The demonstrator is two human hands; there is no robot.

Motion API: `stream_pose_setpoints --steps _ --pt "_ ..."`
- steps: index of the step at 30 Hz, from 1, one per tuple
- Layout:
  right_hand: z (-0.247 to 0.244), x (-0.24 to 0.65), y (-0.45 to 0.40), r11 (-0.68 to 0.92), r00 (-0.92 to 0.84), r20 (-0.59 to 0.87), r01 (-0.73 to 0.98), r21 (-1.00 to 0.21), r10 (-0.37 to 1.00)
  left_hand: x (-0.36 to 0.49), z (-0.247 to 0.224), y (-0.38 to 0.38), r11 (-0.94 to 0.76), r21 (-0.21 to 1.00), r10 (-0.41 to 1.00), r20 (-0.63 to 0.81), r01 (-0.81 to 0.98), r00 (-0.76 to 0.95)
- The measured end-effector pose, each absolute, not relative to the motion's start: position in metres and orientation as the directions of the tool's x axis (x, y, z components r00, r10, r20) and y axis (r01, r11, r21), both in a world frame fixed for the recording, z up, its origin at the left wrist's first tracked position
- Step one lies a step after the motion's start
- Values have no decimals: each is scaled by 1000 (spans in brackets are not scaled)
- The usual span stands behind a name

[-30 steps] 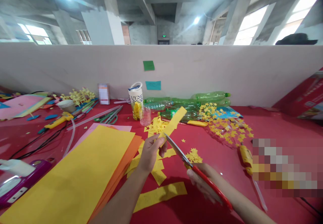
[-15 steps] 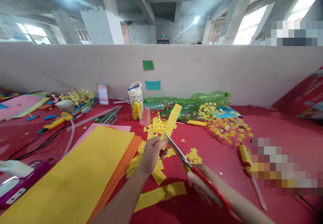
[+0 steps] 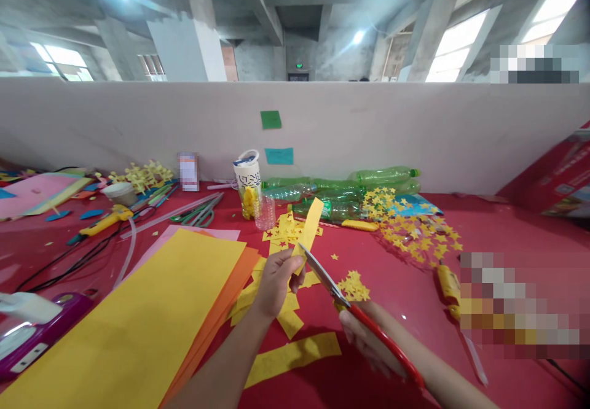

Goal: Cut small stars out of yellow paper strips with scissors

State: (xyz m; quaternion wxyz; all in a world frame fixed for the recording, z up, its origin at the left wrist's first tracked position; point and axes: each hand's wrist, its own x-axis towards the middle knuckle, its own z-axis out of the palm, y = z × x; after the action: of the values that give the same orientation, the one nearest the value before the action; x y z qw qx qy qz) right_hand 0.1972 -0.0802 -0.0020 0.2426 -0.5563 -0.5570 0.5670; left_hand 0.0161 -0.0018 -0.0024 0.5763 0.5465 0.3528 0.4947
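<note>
Between the thumb and fingers of my left hand [image 3: 277,277] is a yellow strip [image 3: 311,222], its upper end pointing up and away from me. My right hand [image 3: 366,335] is closed round the red handles of a pair of scissors [image 3: 322,274]. The scissor tips touch the strip just above my left thumb; whether they cut into it I cannot tell. Right of the blades lies a pile of small yellow stars [image 3: 354,286]. Yellow offcuts [image 3: 288,228] with star-shaped holes lie behind my left hand, and another yellow strip [image 3: 295,357] rests on the red table below.
Yellow sheets [image 3: 152,311] over orange ones cover the left front. Green plastic bottles [image 3: 341,194] lie along the partition [image 3: 138,114]. A printed cup [image 3: 249,179] stands beside them. Glue guns [image 3: 106,222] lie at left and right, with a purple power strip [image 3: 64,317] at far left.
The upper end of the yellow strip has tilted down and slightly left. Both hands and the scissors have stayed almost in place.
</note>
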Motion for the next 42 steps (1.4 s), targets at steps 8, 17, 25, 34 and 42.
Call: stream_pose_setpoints --steps 8,17,25,34,42 --pt "-4 197 -81 -269 -265 -374 358 -894 889 17 -3 -2 -95 971 953 152 -220 263" --pt "4 192 -81 -262 -230 -366 382 -886 902 18 -4 -2 -33 959 960 108 -283 257" --pt "5 192 -80 -251 -198 -361 428 -868 911 21 1 -3 17 923 965 86 -385 248" --pt "5 191 -80 -230 -205 -329 394 -890 922 16 1 3 2 895 982 83 -446 172" --pt "-2 191 -79 -262 -159 -340 374 -890 927 24 5 -5 110 892 955 27 -439 294"
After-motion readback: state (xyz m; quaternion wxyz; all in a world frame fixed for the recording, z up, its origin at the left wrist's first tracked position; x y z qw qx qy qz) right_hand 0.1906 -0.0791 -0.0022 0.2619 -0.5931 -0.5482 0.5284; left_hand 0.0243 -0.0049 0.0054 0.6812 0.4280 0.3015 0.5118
